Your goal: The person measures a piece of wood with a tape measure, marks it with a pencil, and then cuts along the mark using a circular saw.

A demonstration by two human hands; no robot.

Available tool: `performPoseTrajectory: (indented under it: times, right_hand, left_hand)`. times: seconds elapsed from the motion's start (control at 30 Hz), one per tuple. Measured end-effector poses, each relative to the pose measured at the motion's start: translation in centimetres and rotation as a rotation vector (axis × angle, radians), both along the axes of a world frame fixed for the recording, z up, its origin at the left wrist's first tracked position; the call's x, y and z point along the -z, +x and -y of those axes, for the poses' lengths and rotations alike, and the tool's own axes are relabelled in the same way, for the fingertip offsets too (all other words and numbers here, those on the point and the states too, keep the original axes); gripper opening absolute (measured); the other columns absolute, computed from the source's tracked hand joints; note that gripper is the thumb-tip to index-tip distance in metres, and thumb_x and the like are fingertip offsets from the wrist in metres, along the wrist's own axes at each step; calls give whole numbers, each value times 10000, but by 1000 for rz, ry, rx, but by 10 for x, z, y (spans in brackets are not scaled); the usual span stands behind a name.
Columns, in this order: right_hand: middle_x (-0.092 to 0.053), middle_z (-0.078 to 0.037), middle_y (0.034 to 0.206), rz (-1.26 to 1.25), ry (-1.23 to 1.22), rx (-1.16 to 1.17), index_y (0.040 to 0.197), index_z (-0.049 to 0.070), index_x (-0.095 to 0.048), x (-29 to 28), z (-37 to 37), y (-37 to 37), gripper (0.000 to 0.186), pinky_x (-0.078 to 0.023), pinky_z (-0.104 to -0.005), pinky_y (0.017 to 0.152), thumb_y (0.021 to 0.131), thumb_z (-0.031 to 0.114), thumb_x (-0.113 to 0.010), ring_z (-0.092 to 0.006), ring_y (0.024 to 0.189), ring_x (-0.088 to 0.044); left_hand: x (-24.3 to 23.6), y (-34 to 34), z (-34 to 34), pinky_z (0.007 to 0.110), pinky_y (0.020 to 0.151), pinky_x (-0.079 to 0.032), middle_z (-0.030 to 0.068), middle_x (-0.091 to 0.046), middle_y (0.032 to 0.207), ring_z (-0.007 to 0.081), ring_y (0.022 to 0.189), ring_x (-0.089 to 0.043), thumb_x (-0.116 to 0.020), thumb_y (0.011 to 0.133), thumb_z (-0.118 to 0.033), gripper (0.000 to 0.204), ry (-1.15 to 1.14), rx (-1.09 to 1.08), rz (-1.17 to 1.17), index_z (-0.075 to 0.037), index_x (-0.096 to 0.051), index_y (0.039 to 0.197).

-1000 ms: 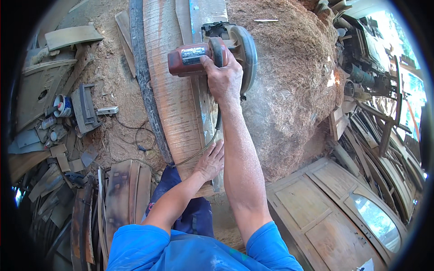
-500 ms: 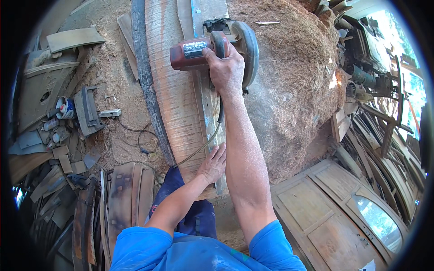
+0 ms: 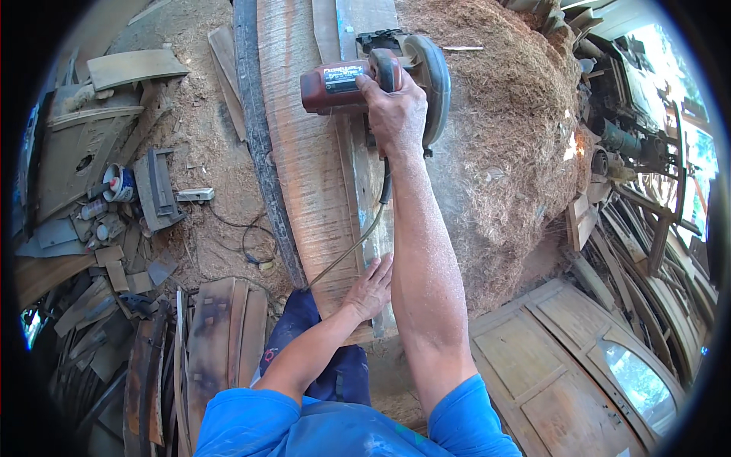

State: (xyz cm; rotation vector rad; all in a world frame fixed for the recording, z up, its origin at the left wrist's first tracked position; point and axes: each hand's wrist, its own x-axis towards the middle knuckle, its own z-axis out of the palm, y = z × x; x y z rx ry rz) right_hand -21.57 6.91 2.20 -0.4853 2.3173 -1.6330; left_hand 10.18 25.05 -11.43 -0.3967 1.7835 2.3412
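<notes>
My right hand (image 3: 400,118) grips the rear handle of a red circular saw (image 3: 327,87) with a grey blade guard (image 3: 436,91), thumb over its top. The saw sits across a narrow strip beside a wide rough board (image 3: 297,175); its cord (image 3: 346,251) runs back toward me along the board. My left hand (image 3: 369,289) lies with fingers stretched out on the strip (image 3: 369,244) near the board's near end, partly behind my right forearm.
Sawdust and shavings (image 3: 510,152) are heaped to the right. A panelled door (image 3: 533,365) lies lower right, stacked planks (image 3: 217,327) lower left. A can (image 3: 119,183), offcuts (image 3: 133,68) and loose cord lie left; machinery (image 3: 617,133) stands far right.
The saw and my right hand have moved forward along the board, away from me. My left hand has shifted slightly back toward me. The whole view has drifted a little rightward.
</notes>
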Motion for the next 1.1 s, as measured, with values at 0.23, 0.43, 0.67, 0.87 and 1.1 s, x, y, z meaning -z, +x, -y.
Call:
performPoseTrajectory:
  times: [0.23, 0.43, 0.67, 0.87, 1.1]
  right_hand:
    - [-750, -100, 909, -96, 45, 47, 1087, 45, -722, 13, 7, -11, 301, -545, -341, 819, 832, 203, -748, -200, 851, -711]
    - [-728, -158, 982, -58, 123, 74, 1081, 67, -676, 8, 10, -19, 322, -554, -393, 823, 829, 261, -728, -311, 911, -717]
    - [-714, -249, 931, 54, 283, 154, 1014, 14, -629, -9, -1, -3, 402, -546, -512, 851, 808, 331, -766, -435, 923, -694]
    - [-699, -230, 925, 53, 179, 317, 1120, 57, -564, -19, -95, 55, 420, -554, -481, 781, 816, 251, -780, -424, 888, -699]
    - [-701, -176, 1040, -35, 222, 538, 1356, 101, -489, -55, -274, 157, 587, -552, -423, 815, 854, 254, -752, -333, 938, -718]
  left_hand:
    - [-24, -12, 20, 546, 1245, 8, 111, -379, 1587, 349, 1544, -143, -405, 964, -316, 584, -257, 141, 34, -90, -451, 1500]
    - [-36, -30, 23, 537, 1248, -5, 126, -371, 1591, 333, 1542, -160, -426, 976, -334, 597, -1102, 710, -59, -84, -424, 1518]
    - [-36, -34, 30, 534, 1249, -19, 139, -372, 1588, 333, 1539, -171, -441, 975, -347, 613, -1059, 782, 0, -58, -415, 1516]
    - [-42, -30, 18, 531, 1251, -31, 150, -373, 1586, 333, 1536, -180, -454, 975, -358, 630, -1015, 855, 40, -36, -408, 1514]
    - [-38, 46, 2, 506, 1242, -169, 192, -400, 1552, 333, 1513, -250, -646, 881, -466, 822, -1060, 747, -292, 57, -403, 1467]
